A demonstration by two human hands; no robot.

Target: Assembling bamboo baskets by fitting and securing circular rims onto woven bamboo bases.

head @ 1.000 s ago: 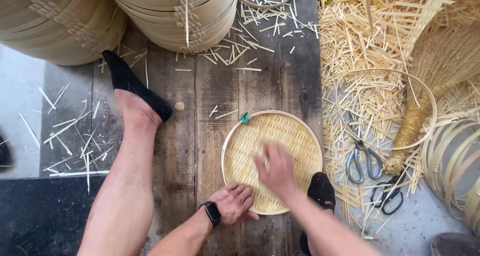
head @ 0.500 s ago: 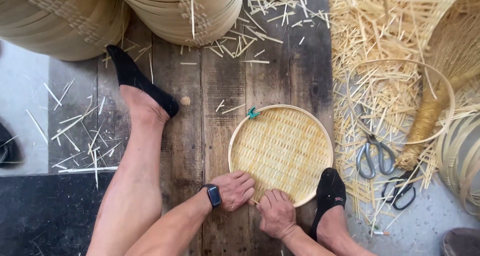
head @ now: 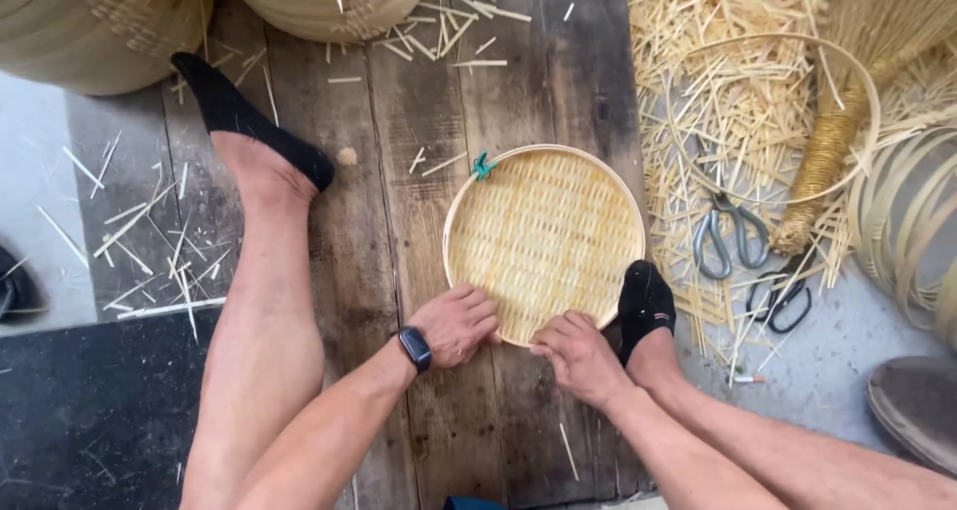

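Woven bamboo tray: left hand and right hand both grasp its near rim; best kept flat on the floorboards, pressure even.

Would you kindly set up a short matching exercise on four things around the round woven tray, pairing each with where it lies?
Things:
1. green clip
2. grey-handled scissors
3. left hand
4. black-handled scissors

Places:
A. on the near rim of the woven tray, beside the right hand
B. on the tray's far-left rim
C. on the pile of straw strips, right of the tray
D. on the grey floor, nearer the person than the other pair

Pairs: 1-B, 2-C, 3-A, 4-D
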